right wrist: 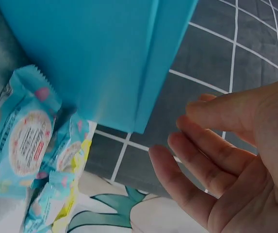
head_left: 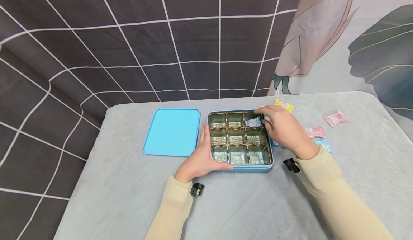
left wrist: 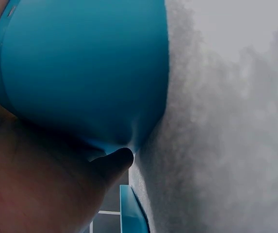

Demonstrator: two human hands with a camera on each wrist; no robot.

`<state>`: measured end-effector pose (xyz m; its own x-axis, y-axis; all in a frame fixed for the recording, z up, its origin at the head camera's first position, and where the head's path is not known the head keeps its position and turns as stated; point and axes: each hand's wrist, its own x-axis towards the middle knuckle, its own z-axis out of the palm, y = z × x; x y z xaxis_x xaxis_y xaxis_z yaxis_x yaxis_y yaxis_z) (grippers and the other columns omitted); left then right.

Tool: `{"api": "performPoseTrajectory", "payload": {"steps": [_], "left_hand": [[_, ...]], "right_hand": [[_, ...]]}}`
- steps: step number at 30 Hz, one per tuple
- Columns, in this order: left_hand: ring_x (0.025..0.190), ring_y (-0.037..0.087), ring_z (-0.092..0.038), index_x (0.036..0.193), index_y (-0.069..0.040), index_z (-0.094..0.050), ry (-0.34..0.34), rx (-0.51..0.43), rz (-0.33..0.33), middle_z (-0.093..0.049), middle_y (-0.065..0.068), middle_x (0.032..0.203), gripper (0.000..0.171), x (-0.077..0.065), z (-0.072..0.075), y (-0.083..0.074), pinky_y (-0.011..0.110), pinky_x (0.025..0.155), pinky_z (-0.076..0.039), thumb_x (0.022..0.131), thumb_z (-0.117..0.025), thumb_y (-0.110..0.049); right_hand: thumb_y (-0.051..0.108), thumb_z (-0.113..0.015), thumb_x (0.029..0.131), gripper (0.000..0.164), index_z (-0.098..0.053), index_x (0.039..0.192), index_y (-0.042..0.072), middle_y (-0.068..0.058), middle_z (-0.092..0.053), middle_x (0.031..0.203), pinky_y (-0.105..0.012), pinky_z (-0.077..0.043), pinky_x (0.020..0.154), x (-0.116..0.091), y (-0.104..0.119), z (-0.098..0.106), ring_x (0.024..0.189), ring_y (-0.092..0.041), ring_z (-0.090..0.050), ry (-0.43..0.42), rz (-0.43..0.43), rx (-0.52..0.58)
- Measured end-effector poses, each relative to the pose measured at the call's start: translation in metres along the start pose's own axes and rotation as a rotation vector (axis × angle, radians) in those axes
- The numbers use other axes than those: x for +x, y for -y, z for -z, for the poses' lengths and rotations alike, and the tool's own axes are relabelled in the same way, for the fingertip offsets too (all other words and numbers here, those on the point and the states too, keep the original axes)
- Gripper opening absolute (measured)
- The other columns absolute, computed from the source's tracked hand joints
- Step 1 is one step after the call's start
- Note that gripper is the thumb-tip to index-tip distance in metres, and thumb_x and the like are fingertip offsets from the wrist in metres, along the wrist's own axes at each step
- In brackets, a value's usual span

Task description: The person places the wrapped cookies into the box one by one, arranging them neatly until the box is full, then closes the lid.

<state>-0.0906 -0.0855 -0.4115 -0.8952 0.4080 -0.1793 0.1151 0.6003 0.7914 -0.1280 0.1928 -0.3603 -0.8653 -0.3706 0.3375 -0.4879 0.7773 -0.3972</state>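
Note:
A blue box (head_left: 253, 169) holds a gold tray (head_left: 237, 126) of several compartments. One blue-wrapped candy (head_left: 253, 122) lies in the tray's back right compartment; the other compartments in sight hold nothing. My left hand (head_left: 201, 157) grips the box's front left corner, thumb along the front rim and fingers against the left side. In the left wrist view, the box's blue wall (left wrist: 85, 63) fills the space beside that hand. Over the back right rim hovers my right hand (head_left: 285, 128). The right wrist view shows its fingers (right wrist: 187, 182) loosely bent, with nothing between them.
Left of the box, a blue lid (head_left: 172, 132) lies on the grey cloth (head_left: 122, 182). To the right are pink-wrapped candies (head_left: 335, 118), a yellow wrapper (head_left: 284, 105) and blue-wrapped candies (right wrist: 24, 136), partly hidden by the right hand in the head view. A dark checked curtain (head_left: 193, 42) hangs behind.

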Motion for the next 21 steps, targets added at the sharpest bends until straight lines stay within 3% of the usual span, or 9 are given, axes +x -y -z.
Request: {"api": "performPoseTrajectory", "payload": {"steps": [9,21], "left_hand": [[0.151,0.019,0.015,0.157,-0.012,0.024,-0.003,0.003,0.003,0.027,0.007,0.164,0.153,0.000,0.000,0.001,0.044,0.120,-0.014,0.065,-0.089,-0.060],[0.149,0.013,0.017,0.157,-0.010,0.023,-0.004,-0.003,-0.002,0.026,0.007,0.165,0.153,0.001,-0.001,0.001,0.042,0.120,-0.014,0.065,-0.090,-0.059]], "right_hand": [[-0.011,-0.062,0.087,0.045,-0.061,0.131,-0.005,-0.025,-0.065,0.125,-0.057,-0.045,0.098,-0.010,-0.003,0.010,0.117,-0.044,-0.059,-0.001,-0.050,-0.010],[-0.009,-0.067,0.085,0.045,-0.061,0.130,-0.004,-0.027,-0.066,0.121,-0.059,-0.042,0.100,-0.022,-0.011,0.014,0.117,-0.045,-0.058,-0.004,-0.043,-0.019]]}}
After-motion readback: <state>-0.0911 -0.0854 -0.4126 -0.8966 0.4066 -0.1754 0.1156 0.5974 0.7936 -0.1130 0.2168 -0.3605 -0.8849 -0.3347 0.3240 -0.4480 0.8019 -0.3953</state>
